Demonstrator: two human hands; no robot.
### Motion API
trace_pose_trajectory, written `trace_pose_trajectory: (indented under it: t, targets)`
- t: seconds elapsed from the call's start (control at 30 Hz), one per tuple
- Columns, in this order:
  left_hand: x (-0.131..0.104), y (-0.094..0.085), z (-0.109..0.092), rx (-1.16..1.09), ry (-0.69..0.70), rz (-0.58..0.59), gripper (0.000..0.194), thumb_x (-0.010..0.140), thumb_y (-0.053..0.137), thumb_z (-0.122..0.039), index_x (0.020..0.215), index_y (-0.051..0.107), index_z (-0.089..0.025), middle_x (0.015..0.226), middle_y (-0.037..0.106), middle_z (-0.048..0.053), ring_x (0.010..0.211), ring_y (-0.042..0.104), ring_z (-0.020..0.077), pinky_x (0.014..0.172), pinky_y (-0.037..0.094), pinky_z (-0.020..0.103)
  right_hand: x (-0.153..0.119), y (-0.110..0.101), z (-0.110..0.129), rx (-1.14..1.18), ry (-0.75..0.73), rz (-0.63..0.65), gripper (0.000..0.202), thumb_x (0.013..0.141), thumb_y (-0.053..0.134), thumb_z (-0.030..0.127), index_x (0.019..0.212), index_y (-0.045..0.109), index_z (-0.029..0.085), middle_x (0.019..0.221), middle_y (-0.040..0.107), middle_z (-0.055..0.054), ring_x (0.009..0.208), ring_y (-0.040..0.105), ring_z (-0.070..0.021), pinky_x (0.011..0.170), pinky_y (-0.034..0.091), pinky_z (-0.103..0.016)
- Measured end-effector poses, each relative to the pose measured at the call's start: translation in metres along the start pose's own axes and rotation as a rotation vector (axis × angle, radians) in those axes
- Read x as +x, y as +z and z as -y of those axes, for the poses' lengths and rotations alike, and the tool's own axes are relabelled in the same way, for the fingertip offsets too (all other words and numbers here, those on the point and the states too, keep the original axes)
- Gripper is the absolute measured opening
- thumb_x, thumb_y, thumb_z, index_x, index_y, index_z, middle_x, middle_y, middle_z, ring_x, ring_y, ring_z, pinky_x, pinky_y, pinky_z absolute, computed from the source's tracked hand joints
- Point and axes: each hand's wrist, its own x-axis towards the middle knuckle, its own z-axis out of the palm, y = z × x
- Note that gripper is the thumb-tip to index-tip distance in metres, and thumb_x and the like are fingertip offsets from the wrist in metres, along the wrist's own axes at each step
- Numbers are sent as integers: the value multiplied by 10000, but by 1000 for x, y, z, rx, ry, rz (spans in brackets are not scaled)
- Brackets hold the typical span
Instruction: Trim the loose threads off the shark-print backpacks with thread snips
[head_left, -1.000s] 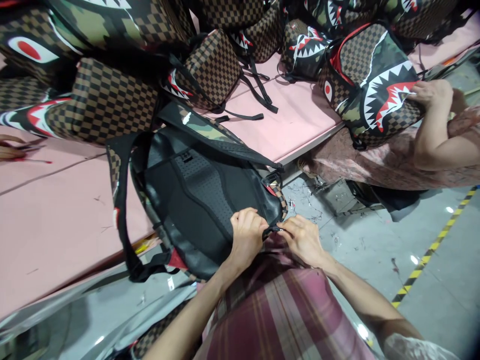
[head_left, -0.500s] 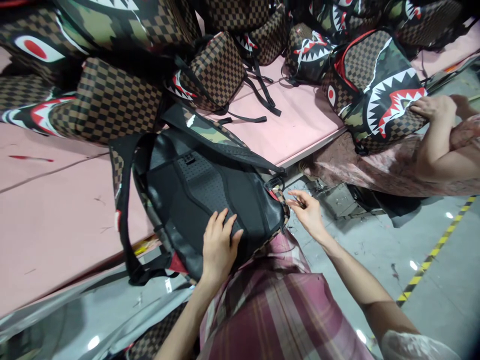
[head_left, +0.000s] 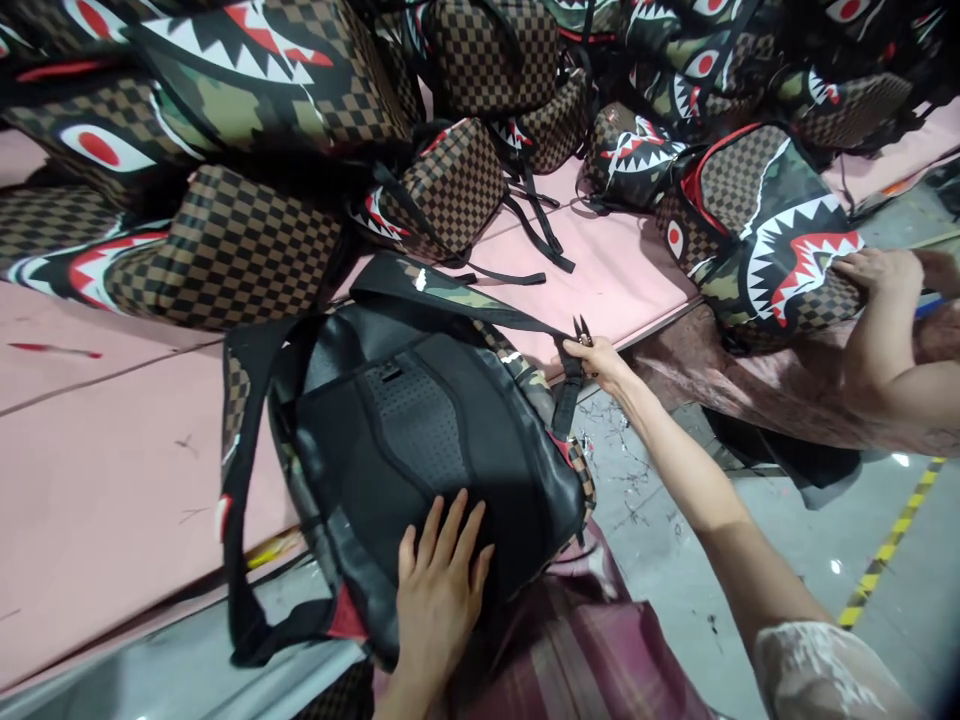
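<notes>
As a thin red tool lies on the pink tabletop at left, a black-backed backpack overhangs the near edge, a worker's left hand spread flat on it; the right hand, curled around snips, pinches its shoulder strap, while a co-worker's hand touches another backpack at right.

The left hand lies palm down with its back to the camera, fingers extended and slightly fanned, pointing forward, the thumb set apart on the inner side; the left wrist comes in from the bottom edge. The right arm stretches forward and inward from the lower right, nearly straight, and the right hand reaches farther out than the left, its digits drawn together in a grip and partly hidden
</notes>
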Motion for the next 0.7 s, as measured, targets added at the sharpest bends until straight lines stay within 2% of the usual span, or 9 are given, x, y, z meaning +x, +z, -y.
trace_pose_trajectory:
  t: [0.27,0.37,0.43,0.53,0.6,0.7]
  targets:
    - [1,-4,12,-40,47,-8,386,826,507,-246,1208,548,-205,1267,558,93,1200,450,298,988,282,482,10,3,-19,219,99,168,314,630,708,399,651,596,106,683,701,-99,324,234,-14,298,183,-189]
    - [18,-7,23,-136,29,-41,270,840,499,-228,1080,623,-227,1152,635,67,1129,503,271,942,336,452,8,4,-20,231,102,176,308,628,715,385,675,617,97,677,700,-94,330,242,-16,302,182,-190]
    - [46,-8,28,-216,-17,-98,214,852,489,-227,985,656,-220,1018,682,60,1008,556,238,869,397,403,5,6,-18,204,107,148,317,626,716,392,697,628,95,677,700,-89,334,262,-21,306,169,-194]
    - [107,-6,30,-202,-61,-130,203,854,497,-265,937,672,-206,906,688,65,877,564,228,768,425,374,0,8,-15,134,94,92,348,621,712,417,695,645,83,686,699,-89,336,264,-17,318,146,-203]
    - [149,-2,26,-111,-27,-40,213,837,518,-279,950,677,-193,908,674,88,883,557,259,745,416,394,-4,9,-13,86,69,63,368,616,712,427,713,658,76,706,701,-91,338,251,-12,329,137,-209]
    - [193,3,15,-11,34,184,235,826,476,-201,762,694,-141,815,644,137,849,569,309,718,413,432,-11,10,-10,41,42,35,385,606,717,419,787,670,82,717,703,-78,354,292,-22,342,147,-204]
